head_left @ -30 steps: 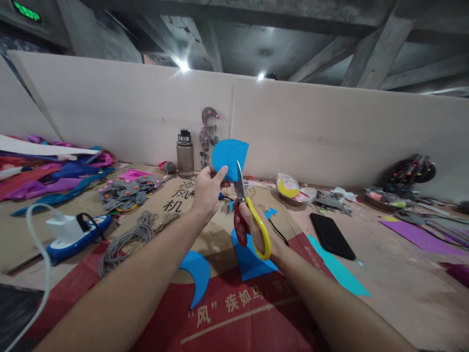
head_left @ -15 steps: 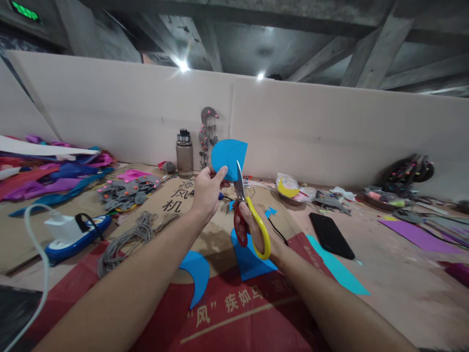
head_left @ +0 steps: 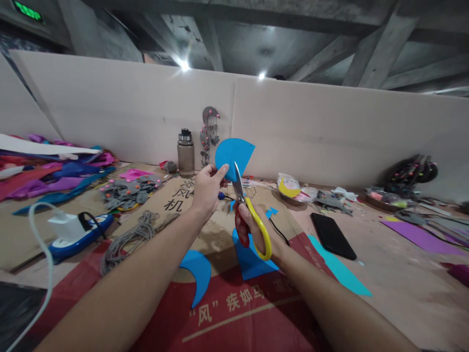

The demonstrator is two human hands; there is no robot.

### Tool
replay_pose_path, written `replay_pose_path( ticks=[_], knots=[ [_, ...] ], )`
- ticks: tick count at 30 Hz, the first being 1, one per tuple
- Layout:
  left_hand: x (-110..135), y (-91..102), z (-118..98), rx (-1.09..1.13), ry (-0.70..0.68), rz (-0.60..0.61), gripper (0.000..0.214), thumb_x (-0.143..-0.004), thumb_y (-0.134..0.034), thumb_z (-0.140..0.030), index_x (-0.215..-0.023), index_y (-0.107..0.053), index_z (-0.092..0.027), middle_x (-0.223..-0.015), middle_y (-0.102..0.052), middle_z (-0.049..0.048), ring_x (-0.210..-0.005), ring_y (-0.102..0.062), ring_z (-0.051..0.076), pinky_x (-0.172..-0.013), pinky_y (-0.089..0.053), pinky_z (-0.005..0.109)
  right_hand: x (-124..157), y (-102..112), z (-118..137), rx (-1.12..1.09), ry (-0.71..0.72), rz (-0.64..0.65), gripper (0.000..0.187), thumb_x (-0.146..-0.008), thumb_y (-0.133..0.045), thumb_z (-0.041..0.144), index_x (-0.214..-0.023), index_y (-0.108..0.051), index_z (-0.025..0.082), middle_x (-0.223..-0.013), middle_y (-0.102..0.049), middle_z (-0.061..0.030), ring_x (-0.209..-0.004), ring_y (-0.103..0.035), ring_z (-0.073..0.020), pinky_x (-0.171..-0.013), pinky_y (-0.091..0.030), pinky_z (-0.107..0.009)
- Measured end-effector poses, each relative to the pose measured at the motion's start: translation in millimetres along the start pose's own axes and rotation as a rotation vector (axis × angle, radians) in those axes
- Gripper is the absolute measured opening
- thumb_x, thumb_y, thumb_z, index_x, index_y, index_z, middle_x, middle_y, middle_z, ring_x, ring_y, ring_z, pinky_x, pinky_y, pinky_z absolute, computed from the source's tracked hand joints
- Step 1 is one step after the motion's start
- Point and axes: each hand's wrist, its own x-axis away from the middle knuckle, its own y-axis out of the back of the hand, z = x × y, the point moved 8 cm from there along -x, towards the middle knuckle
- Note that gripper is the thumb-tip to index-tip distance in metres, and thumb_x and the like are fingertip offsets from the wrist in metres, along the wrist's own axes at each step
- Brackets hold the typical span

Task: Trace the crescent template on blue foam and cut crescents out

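My left hand (head_left: 209, 189) pinches the lower left of a blue felt-like piece (head_left: 234, 154), which has a rounded left side and a pointed upper right corner. A faint curved line shows on it. In my right hand (head_left: 252, 226) is a pair of scissors (head_left: 240, 190) with one yellow and one red handle, fingers through the loops. The blades point up and lie against the piece's lower edge. Below my hands, a blue crescent (head_left: 201, 276) and a larger blue offcut (head_left: 252, 261) lie on the printed cardboard (head_left: 227, 322).
Left are grey cord (head_left: 128, 239), a blue power strip (head_left: 82, 237) and coloured fabric strips (head_left: 58, 176). A bottle (head_left: 185, 154) and a hanging moon ornament (head_left: 210, 127) stand behind. To the right lie a black phone (head_left: 332, 235), a turquoise strip (head_left: 340, 266) and a bowl (head_left: 295, 193).
The blue piece has turned and shifted slightly right in my left hand. The scissor blades look closer together, and the view has moved a little.
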Motion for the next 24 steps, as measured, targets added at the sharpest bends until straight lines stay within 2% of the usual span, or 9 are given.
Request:
replay_pose_path(
  ticks=[9,19,24],
  knots=[
    [-2,0.5,0,-0.012,-0.001,0.039,0.035,-0.071,-0.083,-0.038,-0.068,-0.055,-0.018,-0.061,-0.057,-0.0046,-0.049,-0.046,0.006,-0.048,-0.035,0.02,1,-1,4,0.02,0.012,0.005,0.055,-0.084,-0.053,0.077,-0.082,-0.038,0.024,-0.051,-0.043,0.0105,-0.034,-0.04,-0.0074,-0.035,-0.032,-0.02],
    [-1,-0.4,-4,-0.015,-0.038,0.03,0.034,-0.069,-0.084,-0.036,-0.073,-0.056,-0.017,-0.061,-0.058,-0.0043,-0.048,-0.048,0.007,-0.047,-0.035,0.021,-1,1,-5,-0.018,0.004,-0.011,0.054,-0.085,-0.055,0.075,-0.086,-0.04,0.023,-0.057,-0.044,0.0105,-0.034,-0.04,-0.0065,-0.032,-0.032,-0.019],
    [-1,0.8,-1,-0.018,-0.011,0.016,0.032,-0.072,-0.083,-0.034,-0.073,-0.055,-0.018,-0.061,-0.058,-0.0035,-0.049,-0.05,0.007,-0.049,-0.037,0.021,-2,2,-10,-0.01,-0.016,-0.031,0.053,-0.085,-0.054,0.075,-0.088,-0.041,0.024,-0.06,-0.045,0.0099,-0.035,-0.041,-0.0067,-0.03,-0.033,-0.019]
  ],
)
